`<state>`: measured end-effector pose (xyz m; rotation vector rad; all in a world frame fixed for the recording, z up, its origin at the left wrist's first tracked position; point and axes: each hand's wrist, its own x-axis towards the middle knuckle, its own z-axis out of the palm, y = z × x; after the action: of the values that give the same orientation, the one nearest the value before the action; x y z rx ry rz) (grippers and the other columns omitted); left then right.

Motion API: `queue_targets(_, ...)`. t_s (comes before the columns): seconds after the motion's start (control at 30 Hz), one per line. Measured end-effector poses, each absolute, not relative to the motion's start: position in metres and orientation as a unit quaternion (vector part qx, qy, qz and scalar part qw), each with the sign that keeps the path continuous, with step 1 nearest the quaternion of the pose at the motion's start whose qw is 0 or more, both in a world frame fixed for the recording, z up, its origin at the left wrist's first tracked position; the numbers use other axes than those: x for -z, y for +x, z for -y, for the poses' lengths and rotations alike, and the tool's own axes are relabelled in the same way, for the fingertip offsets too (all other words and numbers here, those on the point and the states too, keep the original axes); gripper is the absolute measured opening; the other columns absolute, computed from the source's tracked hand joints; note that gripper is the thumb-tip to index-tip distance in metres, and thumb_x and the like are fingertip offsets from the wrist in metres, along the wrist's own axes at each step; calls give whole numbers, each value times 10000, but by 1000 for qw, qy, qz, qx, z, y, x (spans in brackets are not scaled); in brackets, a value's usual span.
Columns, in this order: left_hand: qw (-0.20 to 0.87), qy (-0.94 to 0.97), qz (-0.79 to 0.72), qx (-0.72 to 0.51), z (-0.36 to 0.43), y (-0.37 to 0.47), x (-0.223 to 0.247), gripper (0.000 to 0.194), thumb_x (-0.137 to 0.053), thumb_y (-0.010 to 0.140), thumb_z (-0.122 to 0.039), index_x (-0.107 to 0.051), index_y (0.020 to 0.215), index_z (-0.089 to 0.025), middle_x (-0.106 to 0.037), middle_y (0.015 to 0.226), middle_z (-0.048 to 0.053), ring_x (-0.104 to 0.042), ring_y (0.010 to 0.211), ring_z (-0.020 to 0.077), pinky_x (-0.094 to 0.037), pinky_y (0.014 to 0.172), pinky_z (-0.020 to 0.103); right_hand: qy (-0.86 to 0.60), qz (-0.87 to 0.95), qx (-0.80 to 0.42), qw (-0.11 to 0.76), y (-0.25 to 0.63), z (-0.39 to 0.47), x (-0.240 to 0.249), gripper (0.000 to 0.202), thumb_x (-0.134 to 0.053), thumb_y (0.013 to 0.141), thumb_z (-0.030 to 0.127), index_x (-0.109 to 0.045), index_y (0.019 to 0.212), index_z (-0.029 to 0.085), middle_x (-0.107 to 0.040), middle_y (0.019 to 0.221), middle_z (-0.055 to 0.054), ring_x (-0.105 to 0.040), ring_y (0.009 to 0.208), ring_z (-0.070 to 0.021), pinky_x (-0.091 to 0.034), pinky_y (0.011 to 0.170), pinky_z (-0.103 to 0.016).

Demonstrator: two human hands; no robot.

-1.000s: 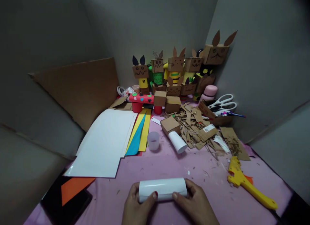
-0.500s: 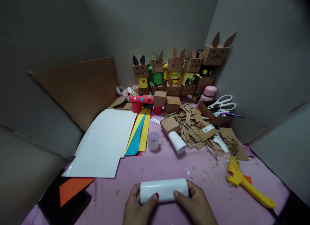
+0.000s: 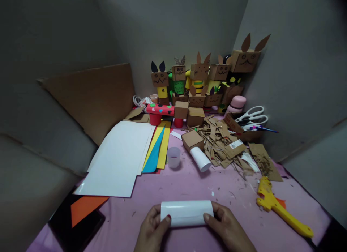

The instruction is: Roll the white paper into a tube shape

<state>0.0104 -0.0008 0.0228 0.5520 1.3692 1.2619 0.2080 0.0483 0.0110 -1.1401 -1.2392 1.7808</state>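
A white paper tube (image 3: pixel 187 211) lies crosswise between my hands, low over the front of the table, with a paper seam along its near side. My left hand (image 3: pixel 154 225) grips its left end, thumb pressed on the front. At the right end my right hand (image 3: pixel 226 223) holds it the same way, thumb near the seam. Farther off, a second white tube (image 3: pixel 200 159) leans against a small cardboard box (image 3: pixel 192 140). Left of that tube stands a translucent cup (image 3: pixel 173 157).
White sheets (image 3: pixel 116 161) and coloured paper (image 3: pixel 153 154) lie left. Cardboard scraps (image 3: pixel 221 143) are heaped right of centre. A yellow glue gun (image 3: pixel 282 208) rests at the right. Scissors (image 3: pixel 253 116) stick out of a box. Cardboard animal figures (image 3: pixel 199 73) line the back.
My thumbs have moved apart toward the tube's two ends. The whole scene has shifted slightly rightward as the camera turned.
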Motion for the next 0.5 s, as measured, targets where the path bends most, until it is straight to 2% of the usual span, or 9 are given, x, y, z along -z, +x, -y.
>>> queue_targets(0.13, 589, 215, -563, -539, 0, 6, -23, 300, -739, 651, -335, -600, 853, -162, -697, 700, 24, -597, 651, 163, -423, 683, 245, -419, 462, -707, 334, 208, -49, -17, 371, -655, 747, 414, -708, 986, 135, -735, 895, -100, -626, 866, -252, -428, 838, -358)
queue_targets(0.23, 614, 213, -571, -501, -1, 6, -18, 354, -765, 622, -346, -602, 862, -143, -664, 656, 24, -567, 568, 150, -404, 554, 234, -426, 451, -713, 327, 207, -49, -17, 380, -659, 739, 429, -721, 958, 124, -735, 845, -99, -627, 873, -268, -432, 830, -370)
queue_targets(0.37, 550, 236, -624, -502, -2, 13, -12, 420, -813, 514, -367, -609, 798, -133, -656, 670, 45, -581, 628, 185, -443, 597, 268, -426, 453, -707, 337, 202, -46, -17, 343, -679, 711, 410, -725, 903, 130, -731, 775, -73, -633, 808, -254, -443, 799, -363)
queue_targets(0.5, 497, 256, -657, -506, -2, 22, -11, 393, -782, 529, -365, -589, 787, -139, -651, 659, 42, -581, 628, 195, -463, 592, 280, -437, 454, -695, 347, 192, -41, -17, 271, -718, 648, 286, -689, 876, 144, -728, 768, -51, -625, 724, -213, -461, 701, -316)
